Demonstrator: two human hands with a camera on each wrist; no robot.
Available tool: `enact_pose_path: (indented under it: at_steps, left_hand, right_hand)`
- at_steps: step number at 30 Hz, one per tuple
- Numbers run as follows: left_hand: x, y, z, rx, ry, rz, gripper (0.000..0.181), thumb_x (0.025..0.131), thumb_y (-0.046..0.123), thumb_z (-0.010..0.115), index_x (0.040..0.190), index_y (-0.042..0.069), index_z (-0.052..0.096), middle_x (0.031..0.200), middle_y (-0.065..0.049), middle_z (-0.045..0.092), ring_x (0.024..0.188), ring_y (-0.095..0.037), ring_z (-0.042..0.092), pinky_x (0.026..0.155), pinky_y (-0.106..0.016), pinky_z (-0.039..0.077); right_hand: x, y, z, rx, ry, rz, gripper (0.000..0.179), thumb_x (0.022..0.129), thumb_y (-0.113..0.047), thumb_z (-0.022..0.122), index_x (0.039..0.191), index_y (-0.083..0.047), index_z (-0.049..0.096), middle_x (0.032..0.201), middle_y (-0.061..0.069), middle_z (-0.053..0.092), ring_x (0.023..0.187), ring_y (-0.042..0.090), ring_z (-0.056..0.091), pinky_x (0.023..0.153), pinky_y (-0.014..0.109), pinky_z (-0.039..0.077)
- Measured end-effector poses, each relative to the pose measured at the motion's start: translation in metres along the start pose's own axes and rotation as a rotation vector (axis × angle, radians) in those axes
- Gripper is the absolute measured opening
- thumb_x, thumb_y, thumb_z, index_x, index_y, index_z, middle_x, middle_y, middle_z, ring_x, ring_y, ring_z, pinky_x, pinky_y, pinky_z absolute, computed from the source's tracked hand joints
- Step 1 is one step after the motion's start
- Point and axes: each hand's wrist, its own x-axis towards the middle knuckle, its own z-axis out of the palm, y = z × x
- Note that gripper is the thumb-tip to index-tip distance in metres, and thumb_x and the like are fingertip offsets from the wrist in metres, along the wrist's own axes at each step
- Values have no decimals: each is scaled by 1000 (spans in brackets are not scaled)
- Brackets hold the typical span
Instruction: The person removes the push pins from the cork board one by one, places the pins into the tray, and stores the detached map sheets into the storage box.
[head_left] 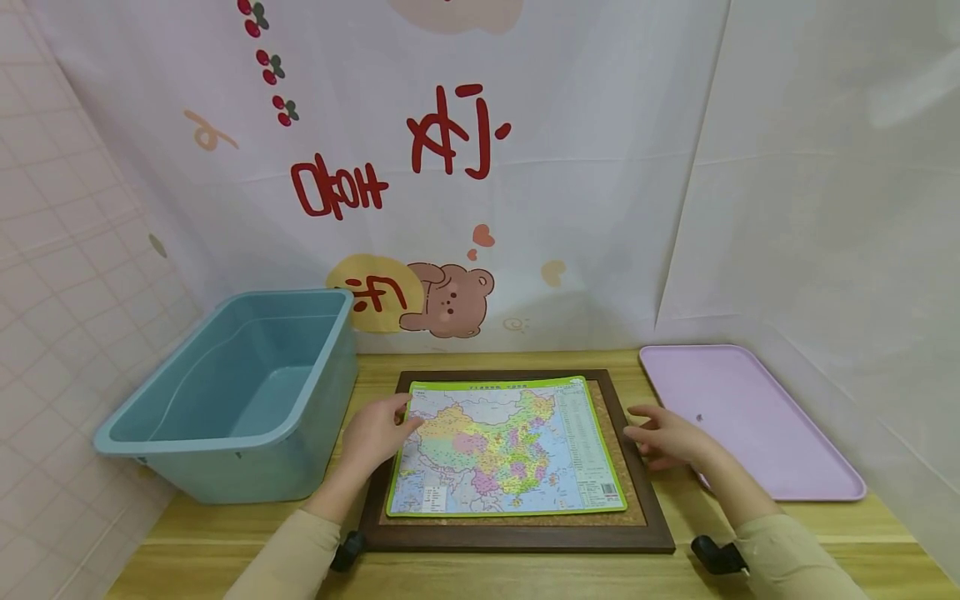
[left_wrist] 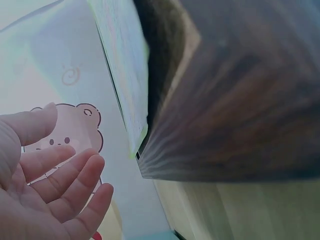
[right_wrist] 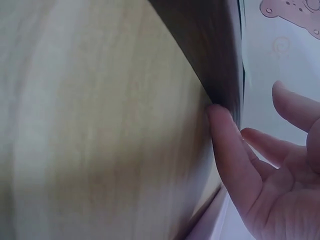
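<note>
Map sheet lower centre of frame, lying on a cork board in a dark brown frame, cork showing at right and bottom. Left hand, left of centre, fingers apart and loosely bent at map's left edge, contact unclear in head view; right hand, lower right, fingers spread, 1 fingertip at the brown frame's right edge. Blue tub at left, lilac tray at right, wooden table under all.
</note>
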Motion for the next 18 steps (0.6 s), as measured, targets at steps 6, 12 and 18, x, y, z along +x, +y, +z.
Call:
enact_pose_path:
  at_steps: [6, 12, 18]
  left_hand:
    - [4, -3, -2, -12, 15, 5, 43, 86, 25, 79, 122, 3, 69, 87, -5, 67, 69, -19, 54, 57, -34, 45]
    - [8, -3, -3, -33, -16, -45, 47, 87, 26, 78, 125, 0, 67, 103, -14, 70, 88, -29, 64, 74, -46, 53]
    - [15, -6, -2, -89, -71, -130, 53, 89, 27, 75, 129, -5, 62, 114, -20, 68, 100, -34, 64, 84, -50, 53]
  right_hand:
    - [3, 1, 5, -24, 27, 23, 72, 97, -21, 66, 147, 12, 26, 122, 31, 52, 91, 27, 58, 71, 45, 58]
    - [5, 2, 7, -56, 43, 20, 72, 94, -18, 69, 146, 12, 29, 122, 33, 50, 94, 30, 58, 70, 45, 58]
    - [4, 1, 7, -87, 41, 9, 71, 94, -16, 70, 146, 11, 31, 123, 33, 50, 97, 33, 59, 71, 45, 59]
